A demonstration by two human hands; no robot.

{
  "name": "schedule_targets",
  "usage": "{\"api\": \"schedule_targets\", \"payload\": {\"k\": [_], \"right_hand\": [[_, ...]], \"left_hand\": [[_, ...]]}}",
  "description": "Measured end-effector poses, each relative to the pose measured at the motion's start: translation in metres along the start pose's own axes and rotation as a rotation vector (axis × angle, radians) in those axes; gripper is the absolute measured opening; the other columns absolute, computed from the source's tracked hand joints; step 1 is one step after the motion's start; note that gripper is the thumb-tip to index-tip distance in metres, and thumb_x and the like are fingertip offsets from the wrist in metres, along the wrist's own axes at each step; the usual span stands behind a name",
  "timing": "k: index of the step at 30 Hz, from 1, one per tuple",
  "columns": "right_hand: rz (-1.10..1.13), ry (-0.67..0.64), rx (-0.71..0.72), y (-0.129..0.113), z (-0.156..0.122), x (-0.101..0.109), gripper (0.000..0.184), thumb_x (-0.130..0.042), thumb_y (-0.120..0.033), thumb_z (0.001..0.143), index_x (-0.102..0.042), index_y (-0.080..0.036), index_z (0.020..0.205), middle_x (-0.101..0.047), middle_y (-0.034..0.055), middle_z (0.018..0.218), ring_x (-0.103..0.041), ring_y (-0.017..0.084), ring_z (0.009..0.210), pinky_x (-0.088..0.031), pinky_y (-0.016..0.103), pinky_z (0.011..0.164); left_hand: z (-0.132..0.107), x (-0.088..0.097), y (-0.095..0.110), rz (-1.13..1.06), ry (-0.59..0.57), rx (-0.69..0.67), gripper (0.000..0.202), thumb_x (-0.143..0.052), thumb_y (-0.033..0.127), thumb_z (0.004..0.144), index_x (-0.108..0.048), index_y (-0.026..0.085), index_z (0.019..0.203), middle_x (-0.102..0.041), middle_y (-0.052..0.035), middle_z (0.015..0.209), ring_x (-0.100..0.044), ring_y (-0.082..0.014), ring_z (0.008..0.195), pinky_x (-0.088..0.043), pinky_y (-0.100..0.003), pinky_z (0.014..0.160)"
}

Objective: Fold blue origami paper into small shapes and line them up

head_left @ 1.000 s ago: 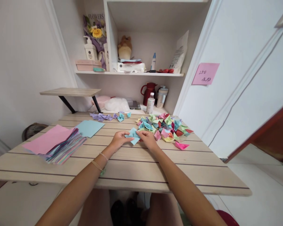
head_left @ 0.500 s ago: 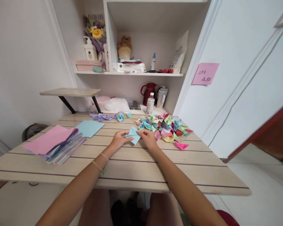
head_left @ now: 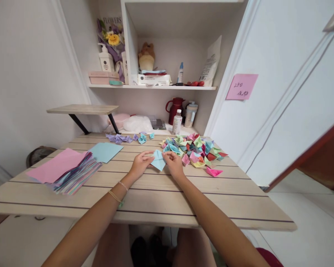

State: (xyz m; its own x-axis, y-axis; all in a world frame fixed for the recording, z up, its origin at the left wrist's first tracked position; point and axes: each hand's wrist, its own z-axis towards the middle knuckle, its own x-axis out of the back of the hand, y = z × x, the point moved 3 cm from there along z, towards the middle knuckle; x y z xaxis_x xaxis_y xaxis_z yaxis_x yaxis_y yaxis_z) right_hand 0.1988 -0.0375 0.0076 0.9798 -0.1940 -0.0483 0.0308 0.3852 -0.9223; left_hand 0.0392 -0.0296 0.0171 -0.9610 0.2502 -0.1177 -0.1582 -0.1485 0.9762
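A light blue folded paper (head_left: 158,162) is held between both hands just above the table. My left hand (head_left: 141,164) pinches its left edge, thumb on top and fingers partly underneath. My right hand (head_left: 173,162) grips the upper right edge between thumb and fingertips. Creases cross the paper, and one corner points toward me. Right behind my right hand lies a heap of folded paper boats (head_left: 196,150) in many colours, with a bright pink boat (head_left: 213,171) at its near edge.
Left on the table lies a stack of coloured paper (head_left: 69,168) beside light blue sheets (head_left: 107,151). Purple folded pieces (head_left: 119,138) and small blue ones (head_left: 142,138) line the back. A small raised shelf (head_left: 83,109) stands back left; a bottle (head_left: 177,122) stands behind the table.
The blue paper has turned slightly and its left corner is now folded in or covered by my left fingers. Both hands have stayed nearly in place.
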Motion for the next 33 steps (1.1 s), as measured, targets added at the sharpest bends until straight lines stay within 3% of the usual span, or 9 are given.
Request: {"api": "schedule_targets", "payload": {"k": [3, 7, 12, 18, 23, 27, 30, 33], "right_hand": [[-0.009, -0.014, -0.005, -0.002, -0.001, 0.001, 0.042, -0.058, -0.045, 0.068, -0.060, -0.016, 0.098, -0.061, 0.0023, 0.066, -0.050, 0.014, 0.056, -0.040, 0.025, 0.052], [-0.130, -0.027, 0.047, -0.006, -0.001, 0.002, 0.033, -0.056, -0.044, 0.069, -0.067, -0.017, 0.084, -0.066, 0.0051, 0.078, -0.053, 0.017, 0.064, -0.042, 0.027, 0.058], [-0.209, -0.080, 0.090, -0.010, -0.003, -0.001, 0.029, -0.055, -0.042, 0.071, -0.069, -0.019, 0.081, -0.067, 0.0031, 0.072, -0.051, 0.015, 0.056, -0.039, 0.026, 0.053], [-0.159, -0.168, 0.059, -0.010, -0.005, -0.004, 0.031, -0.062, -0.042, 0.065, -0.067, -0.019, 0.085, -0.068, 0.0036, 0.084, -0.055, 0.016, 0.062, -0.042, 0.026, 0.056], [-0.100, -0.100, -0.011, 0.000, 0.001, 0.000, 0.029, -0.060, -0.043, 0.066, -0.068, -0.018, 0.078, -0.068, 0.0051, 0.081, -0.059, 0.020, 0.073, -0.045, 0.030, 0.066], [-0.059, -0.044, -0.036, 0.003, 0.002, 0.003, 0.034, -0.061, -0.044, 0.066, -0.067, -0.017, 0.084, -0.067, 0.0057, 0.078, -0.059, 0.020, 0.071, -0.046, 0.030, 0.063], [0.013, -0.082, -0.065, 0.000, 0.000, 0.000, 0.041, -0.059, -0.046, 0.067, -0.065, -0.017, 0.095, -0.067, 0.0049, 0.073, -0.058, 0.018, 0.065, -0.046, 0.029, 0.057], [0.042, -0.093, -0.047, -0.006, -0.003, -0.002, 0.041, -0.061, -0.045, 0.066, -0.065, -0.018, 0.096, -0.067, 0.0053, 0.084, -0.058, 0.018, 0.069, -0.046, 0.029, 0.060]], "left_hand": [[0.000, 0.000, -0.002, 0.030, 0.004, 0.010, 0.056, -0.071, 0.034, 0.060, -0.056, 0.010, 0.108, -0.068, -0.0072, 0.071, -0.063, -0.0169, 0.062, -0.052, -0.030, 0.060], [-0.001, -0.002, -0.004, 0.046, -0.029, 0.013, 0.050, -0.073, 0.032, 0.057, -0.060, 0.009, 0.099, -0.069, -0.0099, 0.079, -0.064, -0.0191, 0.069, -0.051, -0.032, 0.066], [-0.003, -0.004, -0.003, 0.065, -0.080, 0.033, 0.039, -0.074, 0.030, 0.054, -0.063, 0.009, 0.085, -0.069, -0.0110, 0.080, -0.065, -0.0198, 0.069, -0.050, -0.033, 0.069], [-0.002, -0.001, -0.005, 0.106, -0.117, 0.044, 0.034, -0.071, 0.032, 0.059, -0.063, 0.009, 0.082, -0.069, -0.0106, 0.077, -0.064, -0.0193, 0.067, -0.050, -0.031, 0.065], [-0.003, -0.006, -0.006, 0.101, -0.155, 0.053, 0.041, -0.074, 0.029, 0.055, -0.061, 0.009, 0.089, -0.069, -0.0108, 0.080, -0.065, -0.0202, 0.070, -0.050, -0.032, 0.066], [-0.004, -0.006, 0.000, 0.074, -0.111, -0.014, 0.068, -0.077, 0.024, 0.051, -0.052, 0.012, 0.113, -0.069, -0.0107, 0.087, -0.065, -0.0217, 0.077, -0.050, -0.034, 0.072], [-0.003, -0.004, 0.003, 0.063, -0.040, -0.073, 0.056, -0.075, 0.028, 0.054, -0.060, 0.011, 0.105, -0.067, -0.0118, 0.095, -0.062, -0.0234, 0.088, -0.048, -0.036, 0.080], [-0.001, -0.002, 0.004, 0.053, 0.004, -0.092, 0.048, -0.074, 0.030, 0.054, -0.064, 0.010, 0.096, -0.065, -0.0124, 0.101, -0.060, -0.0250, 0.092, -0.046, -0.037, 0.084]]}}
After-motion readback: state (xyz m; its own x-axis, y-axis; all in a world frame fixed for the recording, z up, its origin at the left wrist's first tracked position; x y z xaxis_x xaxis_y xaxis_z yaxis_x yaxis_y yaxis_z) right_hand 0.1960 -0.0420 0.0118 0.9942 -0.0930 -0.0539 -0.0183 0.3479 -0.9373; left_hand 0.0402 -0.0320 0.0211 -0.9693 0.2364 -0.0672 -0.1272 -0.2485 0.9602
